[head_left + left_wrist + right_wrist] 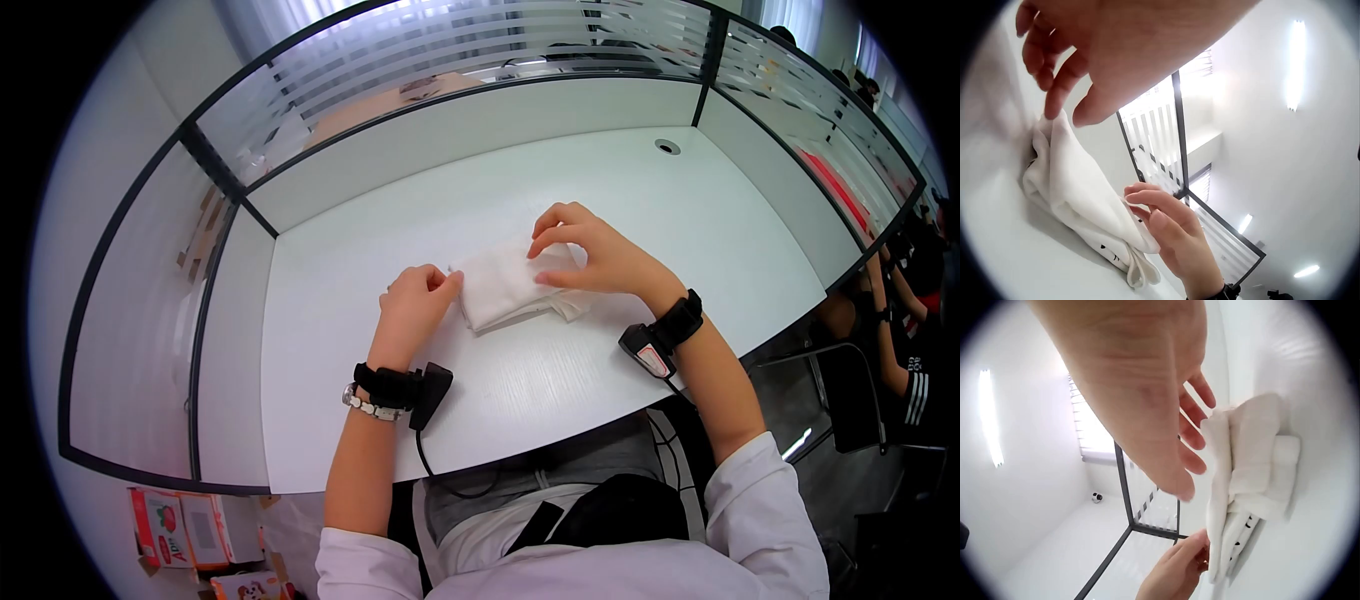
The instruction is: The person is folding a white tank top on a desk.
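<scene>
A folded white cloth [500,285] lies on the white table, with dark marks on its lower layer in the left wrist view [1072,175]. At its left corner is my left hand [408,312]; the index fingertip touches the cloth's edge, the thumb close beside it [1104,56]. Over the right part, my right hand [605,255] is held with fingers bent and spread from the thumb. In the right wrist view, that hand [1141,381] is beside the cloth's upper folds [1257,444], fingertips close to it; contact is hard to tell.
The white tabletop [370,230] is bounded by low partitions [480,125] with striped glass above. A round cable hole [668,147] is at the back right. Printed boxes [190,530] stand on the floor at the left, and a chair [845,395] is at the right.
</scene>
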A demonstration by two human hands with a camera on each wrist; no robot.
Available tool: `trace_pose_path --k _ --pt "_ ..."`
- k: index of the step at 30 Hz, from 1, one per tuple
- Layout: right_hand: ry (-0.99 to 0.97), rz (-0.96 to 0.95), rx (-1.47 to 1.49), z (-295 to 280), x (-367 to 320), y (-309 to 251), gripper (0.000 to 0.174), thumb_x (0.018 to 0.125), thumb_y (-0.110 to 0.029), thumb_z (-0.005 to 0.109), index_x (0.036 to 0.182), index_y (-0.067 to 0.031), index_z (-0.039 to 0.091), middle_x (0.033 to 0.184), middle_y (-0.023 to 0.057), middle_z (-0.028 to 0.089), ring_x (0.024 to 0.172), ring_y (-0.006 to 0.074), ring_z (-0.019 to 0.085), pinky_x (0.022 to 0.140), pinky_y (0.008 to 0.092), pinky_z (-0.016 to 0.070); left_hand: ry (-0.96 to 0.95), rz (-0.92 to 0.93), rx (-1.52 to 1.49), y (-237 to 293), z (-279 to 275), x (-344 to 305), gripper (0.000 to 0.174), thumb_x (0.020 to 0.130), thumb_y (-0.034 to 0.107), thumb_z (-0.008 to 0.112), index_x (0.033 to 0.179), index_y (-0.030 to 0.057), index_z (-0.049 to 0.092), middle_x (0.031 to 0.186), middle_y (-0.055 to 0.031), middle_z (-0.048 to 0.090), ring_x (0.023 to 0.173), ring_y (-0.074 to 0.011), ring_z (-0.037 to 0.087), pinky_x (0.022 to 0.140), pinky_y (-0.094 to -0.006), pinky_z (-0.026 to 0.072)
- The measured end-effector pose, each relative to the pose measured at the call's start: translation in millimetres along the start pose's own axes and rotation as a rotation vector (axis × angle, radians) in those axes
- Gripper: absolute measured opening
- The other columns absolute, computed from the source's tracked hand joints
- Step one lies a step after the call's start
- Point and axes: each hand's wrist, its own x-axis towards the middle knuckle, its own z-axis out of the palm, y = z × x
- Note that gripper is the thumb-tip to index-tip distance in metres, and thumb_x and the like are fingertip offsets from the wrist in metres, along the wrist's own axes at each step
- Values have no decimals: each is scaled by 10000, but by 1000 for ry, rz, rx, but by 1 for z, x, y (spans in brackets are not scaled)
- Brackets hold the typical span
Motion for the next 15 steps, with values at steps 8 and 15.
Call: trace_pose_path --k 8,15 --pt "-146 38 -171 -2 -4 -16 271 738 -246 806 906 -132 626 945 25 559 1003 226 500 965 339 371 -49 147 -302 -17 11 13 308 935 287 631 931 -19 595 887 -91 644 777 -158 603 726 -280 478" --pt "-174 22 -64 4 -2 -18 132 790 -163 720 837 -77 631 803 44 608 806 201 589 835 326 440 -85 66 -482 -2 12 7 243 1023 270 512 1009 29 490 816 -48 614 723 -107 564 649 -261 471"
